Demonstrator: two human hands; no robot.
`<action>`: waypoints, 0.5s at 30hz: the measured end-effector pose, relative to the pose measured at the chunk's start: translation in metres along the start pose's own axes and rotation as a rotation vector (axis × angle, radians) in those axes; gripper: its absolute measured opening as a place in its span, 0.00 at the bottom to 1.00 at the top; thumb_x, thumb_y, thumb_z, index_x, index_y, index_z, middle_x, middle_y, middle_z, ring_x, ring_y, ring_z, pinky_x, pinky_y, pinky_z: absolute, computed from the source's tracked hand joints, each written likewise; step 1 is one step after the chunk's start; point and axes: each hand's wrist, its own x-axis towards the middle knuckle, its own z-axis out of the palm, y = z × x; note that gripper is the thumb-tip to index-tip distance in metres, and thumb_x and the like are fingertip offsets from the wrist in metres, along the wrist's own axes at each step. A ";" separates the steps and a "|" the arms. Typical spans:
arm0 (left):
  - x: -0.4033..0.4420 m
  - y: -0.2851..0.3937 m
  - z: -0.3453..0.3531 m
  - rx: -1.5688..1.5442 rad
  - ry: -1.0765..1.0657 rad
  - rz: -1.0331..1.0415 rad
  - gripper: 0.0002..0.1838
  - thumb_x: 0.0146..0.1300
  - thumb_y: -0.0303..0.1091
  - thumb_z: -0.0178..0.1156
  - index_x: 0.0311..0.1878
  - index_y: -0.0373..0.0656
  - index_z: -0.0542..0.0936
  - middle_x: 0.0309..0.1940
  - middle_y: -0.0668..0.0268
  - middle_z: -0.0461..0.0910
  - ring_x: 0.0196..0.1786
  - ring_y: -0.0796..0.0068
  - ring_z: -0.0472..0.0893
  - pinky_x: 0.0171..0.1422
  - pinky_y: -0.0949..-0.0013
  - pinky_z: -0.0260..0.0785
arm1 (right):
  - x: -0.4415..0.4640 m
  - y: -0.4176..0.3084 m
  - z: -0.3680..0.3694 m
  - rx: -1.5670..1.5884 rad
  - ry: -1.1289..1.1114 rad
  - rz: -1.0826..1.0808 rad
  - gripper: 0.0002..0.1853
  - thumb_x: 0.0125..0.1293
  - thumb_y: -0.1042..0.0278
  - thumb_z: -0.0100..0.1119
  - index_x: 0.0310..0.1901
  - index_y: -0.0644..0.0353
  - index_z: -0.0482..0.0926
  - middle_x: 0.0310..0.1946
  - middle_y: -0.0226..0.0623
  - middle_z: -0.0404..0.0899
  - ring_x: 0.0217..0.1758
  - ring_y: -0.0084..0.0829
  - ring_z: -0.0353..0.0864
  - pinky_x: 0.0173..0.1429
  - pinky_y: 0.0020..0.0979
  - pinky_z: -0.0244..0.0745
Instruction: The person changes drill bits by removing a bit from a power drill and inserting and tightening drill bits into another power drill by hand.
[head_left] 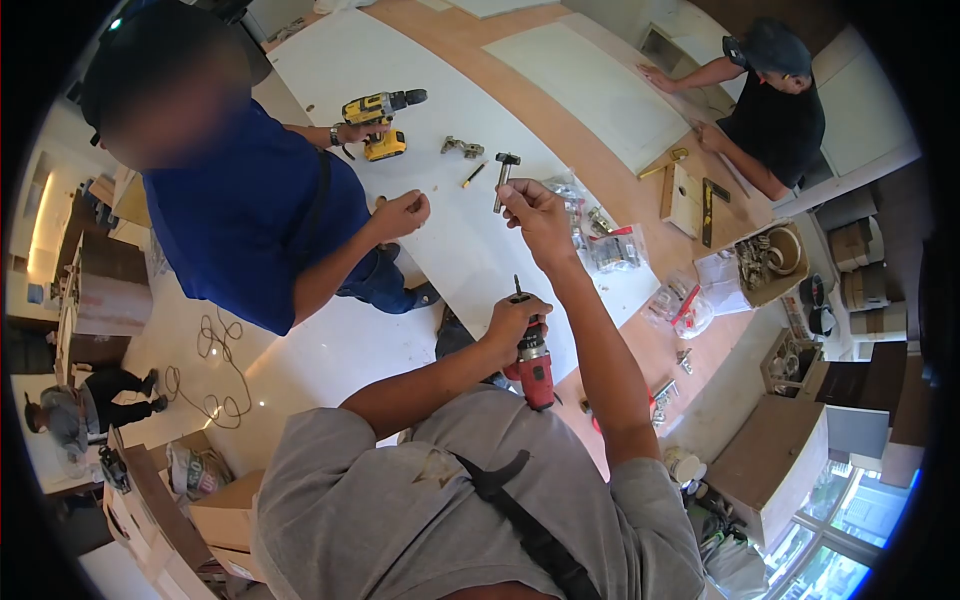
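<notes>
My left hand [516, 322] is wrapped around the chuck end of a red and black power drill [536, 376]. A thin dark bit [518, 285] points up out of the chuck. Farther forward, my right hand [537, 212] pinches a Forstner bit [503, 182] by its shank, its wide head uppermost, above the white panel [470, 220]. Metal hinges [462, 147] and a yellow and black pencil [474, 175] lie on the panel nearby. To the right of my right hand are plastic bags of hardware [615, 248].
On the left, a co-worker in blue [250, 210] holds a yellow cordless drill [384, 122]. Another person in black [770, 120] leans over a panel [590, 90] at the far right. A box of hardware [765, 265] sits at the table's right; a cable [225, 365] lies on the floor.
</notes>
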 end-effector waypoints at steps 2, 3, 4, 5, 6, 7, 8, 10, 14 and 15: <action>0.001 -0.001 -0.001 -0.001 0.000 0.000 0.07 0.53 0.26 0.67 0.27 0.41 0.77 0.21 0.65 0.75 0.20 0.71 0.76 0.25 0.67 0.70 | 0.001 0.001 0.001 -0.005 -0.006 0.003 0.14 0.68 0.57 0.67 0.42 0.62 0.84 0.27 0.25 0.80 0.30 0.16 0.75 0.36 0.22 0.72; 0.000 0.000 0.000 0.001 -0.001 0.004 0.07 0.53 0.26 0.67 0.27 0.41 0.76 0.21 0.65 0.75 0.20 0.71 0.76 0.24 0.67 0.70 | 0.001 0.000 0.001 -0.009 -0.009 -0.002 0.14 0.68 0.57 0.67 0.42 0.62 0.85 0.27 0.25 0.80 0.30 0.16 0.75 0.36 0.22 0.72; -0.001 0.000 0.000 0.004 -0.002 0.009 0.07 0.53 0.26 0.67 0.27 0.41 0.76 0.21 0.65 0.75 0.20 0.71 0.76 0.24 0.67 0.70 | 0.002 0.001 0.000 -0.012 -0.012 -0.005 0.14 0.68 0.57 0.67 0.41 0.62 0.85 0.27 0.25 0.80 0.30 0.16 0.75 0.36 0.22 0.72; -0.001 0.000 0.000 0.009 0.002 0.011 0.08 0.53 0.26 0.66 0.26 0.42 0.75 0.21 0.66 0.74 0.20 0.71 0.76 0.24 0.66 0.70 | 0.002 0.002 0.000 -0.013 -0.013 -0.007 0.14 0.68 0.57 0.67 0.41 0.62 0.85 0.27 0.25 0.80 0.30 0.16 0.75 0.36 0.22 0.71; -0.002 -0.001 0.000 0.014 0.008 0.010 0.08 0.54 0.26 0.66 0.25 0.43 0.74 0.20 0.66 0.73 0.19 0.71 0.76 0.24 0.66 0.70 | 0.000 0.002 0.000 -0.015 -0.016 -0.008 0.14 0.68 0.58 0.67 0.41 0.62 0.85 0.27 0.25 0.80 0.30 0.16 0.75 0.36 0.22 0.71; -0.002 0.000 0.001 0.020 0.012 0.010 0.09 0.54 0.26 0.65 0.25 0.43 0.73 0.20 0.66 0.72 0.19 0.70 0.75 0.23 0.66 0.71 | 0.000 0.002 -0.001 -0.017 -0.019 -0.010 0.14 0.68 0.58 0.67 0.41 0.62 0.85 0.27 0.25 0.80 0.30 0.16 0.75 0.36 0.22 0.71; -0.002 0.000 0.002 0.017 0.013 0.009 0.09 0.54 0.26 0.65 0.25 0.43 0.73 0.20 0.66 0.72 0.19 0.70 0.75 0.23 0.66 0.71 | 0.000 0.000 -0.002 -0.019 -0.022 -0.014 0.14 0.68 0.58 0.67 0.41 0.62 0.85 0.27 0.25 0.80 0.30 0.16 0.75 0.36 0.22 0.71; -0.004 0.001 0.003 0.012 0.014 0.005 0.10 0.54 0.26 0.65 0.24 0.43 0.73 0.20 0.66 0.72 0.19 0.70 0.75 0.23 0.66 0.70 | -0.001 0.001 -0.003 -0.028 -0.017 -0.017 0.15 0.68 0.57 0.68 0.42 0.63 0.85 0.27 0.25 0.80 0.31 0.16 0.75 0.35 0.22 0.71; -0.001 0.000 0.003 0.035 0.017 0.013 0.09 0.55 0.27 0.66 0.25 0.43 0.73 0.21 0.66 0.73 0.20 0.70 0.76 0.25 0.66 0.71 | -0.005 0.003 -0.003 -0.073 0.010 -0.018 0.14 0.68 0.57 0.67 0.40 0.62 0.84 0.28 0.26 0.80 0.31 0.17 0.75 0.37 0.23 0.72; 0.002 -0.001 0.001 0.035 0.014 0.020 0.09 0.55 0.27 0.66 0.25 0.43 0.74 0.21 0.66 0.73 0.20 0.70 0.76 0.26 0.66 0.72 | -0.006 0.004 -0.004 -0.088 0.008 -0.031 0.15 0.68 0.56 0.68 0.41 0.62 0.84 0.28 0.26 0.80 0.31 0.17 0.75 0.38 0.23 0.72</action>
